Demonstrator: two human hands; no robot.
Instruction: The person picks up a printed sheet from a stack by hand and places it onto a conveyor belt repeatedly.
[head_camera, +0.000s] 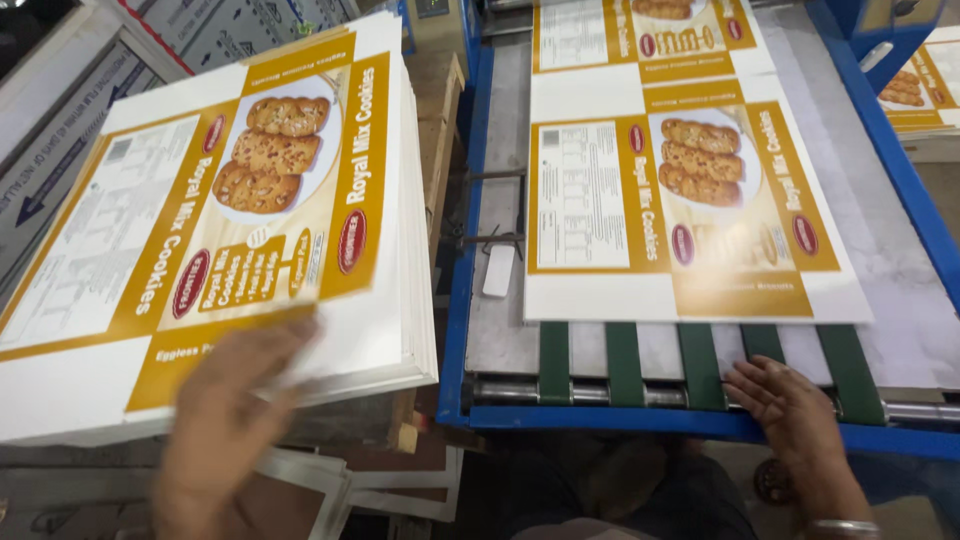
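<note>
Left hand (225, 430) blurred | glossy flat carton stack (215, 230) | right hand (790, 405) on belts (625, 362)

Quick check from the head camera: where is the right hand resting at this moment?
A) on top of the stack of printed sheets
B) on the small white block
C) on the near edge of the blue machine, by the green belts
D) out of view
C: the right hand lies on the near edge of the blue machine, beside the green belts; the blurred left hand is the one at the stack of printed sheets.

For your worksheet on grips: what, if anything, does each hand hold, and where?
Neither clearly holds anything: left hand, blurred, lies on the sheet stack; right hand rests flat on the belts.
</note>
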